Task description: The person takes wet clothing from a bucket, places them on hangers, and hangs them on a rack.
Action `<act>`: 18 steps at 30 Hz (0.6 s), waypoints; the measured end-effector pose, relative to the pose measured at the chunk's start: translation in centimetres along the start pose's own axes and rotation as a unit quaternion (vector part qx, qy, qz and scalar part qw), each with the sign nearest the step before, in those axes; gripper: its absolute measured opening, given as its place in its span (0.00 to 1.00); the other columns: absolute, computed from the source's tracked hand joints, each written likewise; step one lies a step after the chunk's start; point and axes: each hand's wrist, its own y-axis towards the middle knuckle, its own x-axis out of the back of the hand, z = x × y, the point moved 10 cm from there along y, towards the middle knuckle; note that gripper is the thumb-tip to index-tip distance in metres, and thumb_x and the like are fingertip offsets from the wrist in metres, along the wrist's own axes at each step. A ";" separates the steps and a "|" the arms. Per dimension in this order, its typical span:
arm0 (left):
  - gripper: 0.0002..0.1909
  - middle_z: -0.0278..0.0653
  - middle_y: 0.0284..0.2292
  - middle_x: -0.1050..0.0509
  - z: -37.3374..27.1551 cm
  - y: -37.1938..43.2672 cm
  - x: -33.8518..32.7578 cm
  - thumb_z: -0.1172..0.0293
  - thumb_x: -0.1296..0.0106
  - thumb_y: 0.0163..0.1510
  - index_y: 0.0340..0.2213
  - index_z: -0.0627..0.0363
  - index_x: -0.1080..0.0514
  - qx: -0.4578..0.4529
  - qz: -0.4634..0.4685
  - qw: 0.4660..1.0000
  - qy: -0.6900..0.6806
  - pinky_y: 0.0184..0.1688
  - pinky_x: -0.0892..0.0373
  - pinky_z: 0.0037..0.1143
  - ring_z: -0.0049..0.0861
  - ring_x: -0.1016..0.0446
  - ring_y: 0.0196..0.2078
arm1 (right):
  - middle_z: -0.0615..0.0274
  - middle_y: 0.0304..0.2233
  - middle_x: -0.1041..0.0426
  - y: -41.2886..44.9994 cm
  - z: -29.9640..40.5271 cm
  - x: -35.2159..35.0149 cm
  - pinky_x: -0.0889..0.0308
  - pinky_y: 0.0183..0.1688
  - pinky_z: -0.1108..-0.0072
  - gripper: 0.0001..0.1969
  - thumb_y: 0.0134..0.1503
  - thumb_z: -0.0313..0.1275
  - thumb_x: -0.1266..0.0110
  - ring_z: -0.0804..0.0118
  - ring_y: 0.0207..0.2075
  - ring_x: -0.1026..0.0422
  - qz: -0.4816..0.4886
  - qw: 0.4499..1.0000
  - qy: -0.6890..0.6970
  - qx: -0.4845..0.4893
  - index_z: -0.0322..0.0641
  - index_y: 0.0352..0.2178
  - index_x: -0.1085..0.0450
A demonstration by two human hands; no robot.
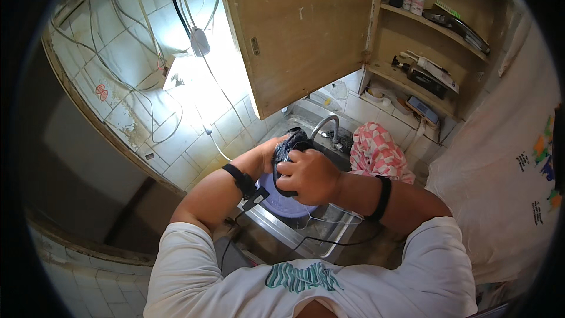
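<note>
Over a purple plastic basin in a metal sink, both of my hands are on a dark shoe, which looks wet or soapy. My left hand grips its far left side and is partly hidden behind it. Across its near right side lie the bent fingers of my right hand; whether they hold a small tool cannot be seen. The curved metal faucet rises just beyond the shoe. A red and white checked cloth is bunched at the sink's right side.
A wooden cabinet door hangs open above the sink. Shelves with bottles, a hair clipper and a phone-like device are at the right. Loose cables run along the tiled wall, and a pale curtain hangs at right.
</note>
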 end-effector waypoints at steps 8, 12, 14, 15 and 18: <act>0.16 0.37 0.37 0.24 -1.5 1.6 -0.2 0.64 0.55 0.55 0.43 0.59 0.29 0.119 -0.146 0.956 0.226 0.43 0.30 0.27 0.25 0.26 0.39 | 0.72 0.26 0.34 -0.7 1.8 -3.1 0.37 0.26 0.76 0.04 0.40 0.35 0.49 0.67 0.29 0.34 0.042 0.992 0.010 0.123 0.52 0.21 0.30; 0.26 0.46 0.40 0.25 -3.2 3.3 -0.6 0.54 0.50 0.52 0.48 0.57 0.32 0.061 -0.091 0.886 0.451 0.46 0.32 0.29 0.32 0.27 0.42 | 0.70 0.26 0.33 -0.8 1.9 -4.7 0.36 0.23 0.75 0.05 0.42 0.36 0.49 0.66 0.29 0.31 0.082 0.986 0.011 0.142 0.52 0.19 0.29; 0.27 0.47 0.41 0.26 -4.1 3.6 -0.7 0.54 0.48 0.50 0.49 0.56 0.33 0.028 -0.112 0.820 0.561 0.46 0.33 0.30 0.34 0.27 0.42 | 0.69 0.26 0.32 -0.8 1.9 -4.9 0.35 0.23 0.74 0.05 0.42 0.36 0.49 0.65 0.29 0.30 0.069 0.987 0.013 0.143 0.51 0.19 0.29; 0.28 0.48 0.41 0.26 -4.2 3.4 -1.1 0.53 0.48 0.49 0.49 0.55 0.33 0.047 -0.120 0.811 0.571 0.47 0.33 0.30 0.35 0.27 0.42 | 0.69 0.25 0.32 -0.9 2.0 -5.2 0.35 0.23 0.74 0.05 0.43 0.36 0.49 0.64 0.29 0.30 0.085 0.985 0.018 0.148 0.51 0.19 0.29; 0.27 0.48 0.40 0.25 -2.6 4.5 -0.8 0.54 0.47 0.49 0.48 0.55 0.32 0.061 -0.070 0.812 0.576 0.46 0.33 0.30 0.35 0.27 0.42 | 0.67 0.26 0.30 -1.0 2.2 -6.5 0.34 0.24 0.74 0.05 0.43 0.35 0.49 0.63 0.31 0.29 0.120 0.979 0.021 0.162 0.50 0.19 0.28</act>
